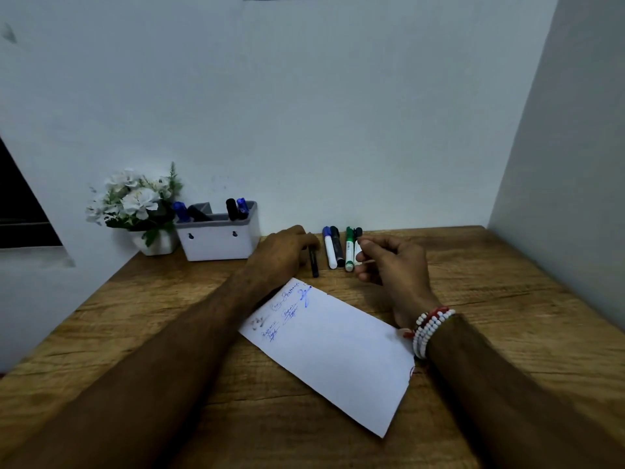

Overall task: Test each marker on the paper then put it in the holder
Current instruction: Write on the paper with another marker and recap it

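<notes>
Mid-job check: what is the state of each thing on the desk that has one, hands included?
Left hand: fingers curled round the far end of the black marker.
Black marker: lying on the table.
Right hand: fingers loosely curled at the black-capped marker; grip unclear.
Three loose markers: capped, lying side by side.
Holder: upright, four markers in it.
Paper: flat, scribbles at its far end.

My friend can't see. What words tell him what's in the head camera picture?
A person's left hand holds a black marker on a wooden table, and the right hand curls beside a row of markers. Scribbled paper lies nearer; a white holder with markers stands beside flowers.
</notes>
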